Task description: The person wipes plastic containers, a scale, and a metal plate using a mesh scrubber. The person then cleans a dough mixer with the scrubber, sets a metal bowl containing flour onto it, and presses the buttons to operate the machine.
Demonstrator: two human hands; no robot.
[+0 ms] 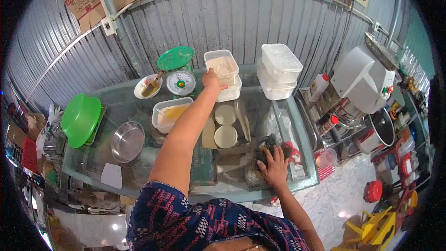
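My left hand [212,80] reaches across the glass table and grips the near left side of an open clear plastic container [221,63]. Pale, tan-coloured contents show inside it. Beneath sits another white plastic container [229,94]. My right hand [275,166] rests with fingers spread on the table's near right part, beside a dark patch that I cannot make out through the glass. Left of my forearm stands a plastic tub with yellow contents [173,113]. Two round pale lids or tins [226,136] show near the middle.
A green dial scale [180,82] stands at the back, next to a white bowl with a brush [148,87]. Stacked white containers [280,70] are at the back right. A metal bowl [127,142], white scraper [111,175] and green basin [81,120] lie left. A mixer [361,81] stands right.
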